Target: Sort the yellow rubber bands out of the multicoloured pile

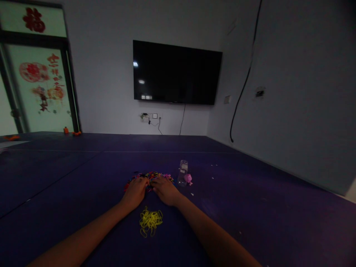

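While the left hand (135,193) and right hand (167,191) rest with fingers bent on the multicoloured pile (153,174), any pinch too unclear to tell, light fingertips should part its pieces without scattering them toward the yellow loops (150,221) on the near side.

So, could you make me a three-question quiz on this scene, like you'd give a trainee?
1. True or false: the left hand and right hand are both at the multicoloured pile.
2. What is right beside the clear container? A) television B) pink item C) door
3. Fill in: the small heap of loops nearest the camera is ____.

Key: 1 true; 2 B; 3 yellow.
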Motion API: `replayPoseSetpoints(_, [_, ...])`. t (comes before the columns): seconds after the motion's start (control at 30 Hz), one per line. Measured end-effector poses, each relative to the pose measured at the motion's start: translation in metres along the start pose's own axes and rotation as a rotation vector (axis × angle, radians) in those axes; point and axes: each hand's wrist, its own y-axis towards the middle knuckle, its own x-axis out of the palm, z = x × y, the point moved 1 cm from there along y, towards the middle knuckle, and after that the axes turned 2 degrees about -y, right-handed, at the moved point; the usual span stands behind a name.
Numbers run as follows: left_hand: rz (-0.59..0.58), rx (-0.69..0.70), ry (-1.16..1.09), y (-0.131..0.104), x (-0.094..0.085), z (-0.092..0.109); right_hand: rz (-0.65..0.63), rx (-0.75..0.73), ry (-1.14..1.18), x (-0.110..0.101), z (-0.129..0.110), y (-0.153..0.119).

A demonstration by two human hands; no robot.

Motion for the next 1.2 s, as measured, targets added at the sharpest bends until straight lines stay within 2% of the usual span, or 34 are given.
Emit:
replayPoseSetpoints(0.23, [-0.015,0.004,-0.045,0.001,0.004,-0.004,0.004,-0.008,-0.019,-0.002,-0.001,0.0])
replayPoseSetpoints(0.47, [-0.044,0.064,-0.119,0.002,0.004,-0.006,-0.005,-0.014,-0.02,-0.005,-0.004,0.001])
replayPoseSetpoints(0.83, [0.036,0.016,-0.204,0.003,0.002,-0.003,0.043,0.033,0.008,-0.01,-0.006,-0.001])
replayPoseSetpoints(1.0, [0.079,0.01,-0.322,0.004,-0.002,-0.002,0.054,0.048,0.018,-0.011,-0.008,-0.001])
replayPoseSetpoints(1.2, [0.149,0.011,-0.448,0.006,-0.006,-0.006,0.05,-0.009,0.022,-0.012,-0.011,-0.002])
